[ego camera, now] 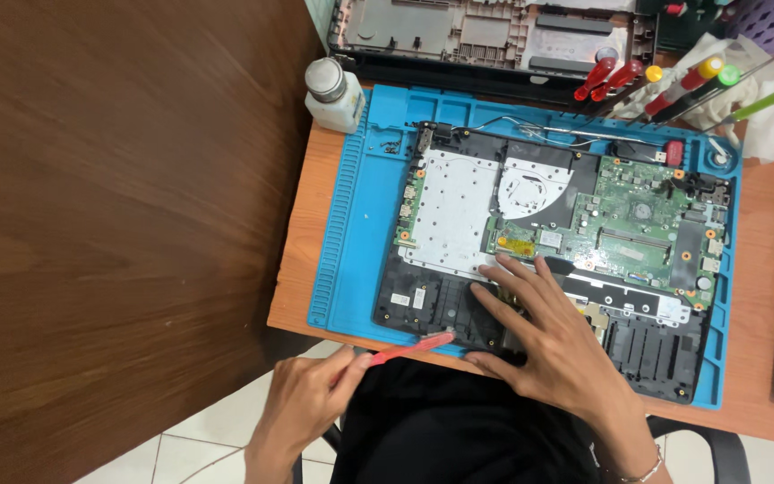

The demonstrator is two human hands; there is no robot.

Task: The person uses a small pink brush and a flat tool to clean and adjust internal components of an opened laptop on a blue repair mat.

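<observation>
In the head view, an opened black laptop base (548, 269) with its green circuit board (647, 229) exposed lies on a blue silicone work mat (351, 224) on the orange-brown wooden desk (302, 242). The right hand (553, 336) lies flat, fingers spread, pressing the near edge of the base and grasping nothing. The left hand (302, 399) pinches a thin pink plastic pry tool (414, 347), its tip at the near left edge of the base. If the tool slips or is levered hard, it could snap a clip or gouge the board. A white bottle (333, 94) stands far left; red-handled screwdrivers (606, 79) lie far right.
</observation>
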